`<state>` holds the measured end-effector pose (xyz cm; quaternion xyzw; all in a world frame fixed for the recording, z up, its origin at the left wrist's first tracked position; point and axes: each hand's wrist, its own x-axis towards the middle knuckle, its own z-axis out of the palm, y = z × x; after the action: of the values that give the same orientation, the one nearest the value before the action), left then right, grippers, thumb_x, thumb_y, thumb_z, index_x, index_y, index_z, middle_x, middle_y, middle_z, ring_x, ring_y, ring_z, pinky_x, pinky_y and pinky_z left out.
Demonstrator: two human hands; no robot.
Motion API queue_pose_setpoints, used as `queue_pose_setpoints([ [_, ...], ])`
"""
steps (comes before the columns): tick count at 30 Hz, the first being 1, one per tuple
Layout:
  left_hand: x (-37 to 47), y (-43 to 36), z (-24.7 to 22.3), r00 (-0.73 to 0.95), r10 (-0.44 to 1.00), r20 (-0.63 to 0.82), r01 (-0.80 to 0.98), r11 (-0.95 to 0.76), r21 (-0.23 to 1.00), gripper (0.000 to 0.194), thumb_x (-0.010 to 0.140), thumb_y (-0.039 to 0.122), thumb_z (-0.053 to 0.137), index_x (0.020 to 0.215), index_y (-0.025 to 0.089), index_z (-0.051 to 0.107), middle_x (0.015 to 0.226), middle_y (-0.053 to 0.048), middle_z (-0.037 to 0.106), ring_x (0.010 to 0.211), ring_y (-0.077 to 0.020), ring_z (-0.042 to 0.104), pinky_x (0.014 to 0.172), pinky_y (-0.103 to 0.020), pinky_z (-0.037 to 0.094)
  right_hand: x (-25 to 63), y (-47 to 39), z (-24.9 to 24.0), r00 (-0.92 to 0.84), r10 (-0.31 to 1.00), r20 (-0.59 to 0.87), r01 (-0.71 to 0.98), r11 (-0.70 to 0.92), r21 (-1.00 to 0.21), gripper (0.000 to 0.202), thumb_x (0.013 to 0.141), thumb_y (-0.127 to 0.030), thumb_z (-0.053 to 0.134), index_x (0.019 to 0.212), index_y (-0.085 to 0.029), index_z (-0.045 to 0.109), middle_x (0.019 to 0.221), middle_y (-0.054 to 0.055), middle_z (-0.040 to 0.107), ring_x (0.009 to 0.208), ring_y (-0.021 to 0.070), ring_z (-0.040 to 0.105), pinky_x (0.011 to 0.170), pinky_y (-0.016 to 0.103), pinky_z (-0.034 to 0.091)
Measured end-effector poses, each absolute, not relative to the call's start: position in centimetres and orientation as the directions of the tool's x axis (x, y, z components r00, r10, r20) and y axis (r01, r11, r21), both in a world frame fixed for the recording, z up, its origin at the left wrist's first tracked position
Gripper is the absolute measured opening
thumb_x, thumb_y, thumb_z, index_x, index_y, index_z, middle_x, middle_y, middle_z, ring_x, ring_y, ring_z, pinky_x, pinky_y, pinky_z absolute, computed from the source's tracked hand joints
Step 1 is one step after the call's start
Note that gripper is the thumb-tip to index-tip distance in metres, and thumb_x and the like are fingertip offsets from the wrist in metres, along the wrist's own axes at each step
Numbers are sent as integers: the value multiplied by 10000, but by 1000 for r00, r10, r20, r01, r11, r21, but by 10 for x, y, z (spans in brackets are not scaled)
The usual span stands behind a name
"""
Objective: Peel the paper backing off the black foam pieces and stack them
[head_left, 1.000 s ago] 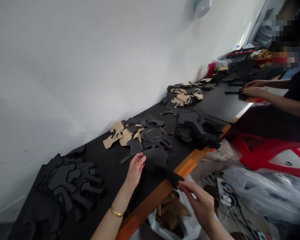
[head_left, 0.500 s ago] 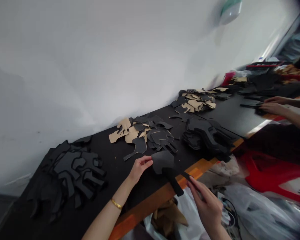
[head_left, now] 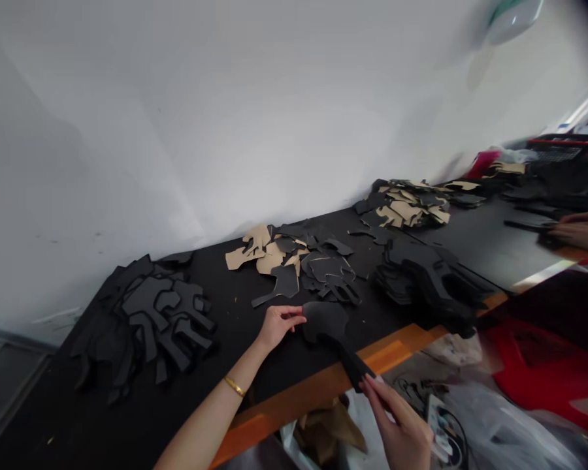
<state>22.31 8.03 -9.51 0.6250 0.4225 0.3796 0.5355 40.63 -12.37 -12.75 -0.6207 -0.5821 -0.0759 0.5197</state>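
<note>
At tabletop's (head_left: pixel 294 398) front edge, pinched black cut piece (head_left: pixel 330 329) between left hand (head_left: pixel 278 323) and right hand (head_left: pixel 402 427); no readable writing, right wrist cut off.

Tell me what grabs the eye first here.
The two bare hands at the table's front edge: the left hand and right hand hold a black cut-out piece between them over the orange table edge. Behind lies a pile of tan and black cut pieces mid-table, with an all-black pile to the left. Another person's hands work at the far right.
</note>
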Motion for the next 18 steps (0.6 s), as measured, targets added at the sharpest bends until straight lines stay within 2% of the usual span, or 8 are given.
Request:
queue_pose_setpoints([
  [6,226,81,-101,365,931,24,128,-75,989,377,587,372,800,873,129,763,745,-86,738,430,-72,480,471,-229,420,406,-122,-127,324,628,708,798,220,-561,135,846,-224,633,960,-204,703,871,25,751,702,178,717,682,246,580],
  [18,226,82,-104,356,934,15,155,-75,985,366,605,367,790,893,142,761,772,-87,745,428,-73,489,457,-221,423,406,-122,-126,316,658,684,797,207,-568,131,861,-241,617,954,-193,696,872,30,747,718,171,715,697,234,575],
])
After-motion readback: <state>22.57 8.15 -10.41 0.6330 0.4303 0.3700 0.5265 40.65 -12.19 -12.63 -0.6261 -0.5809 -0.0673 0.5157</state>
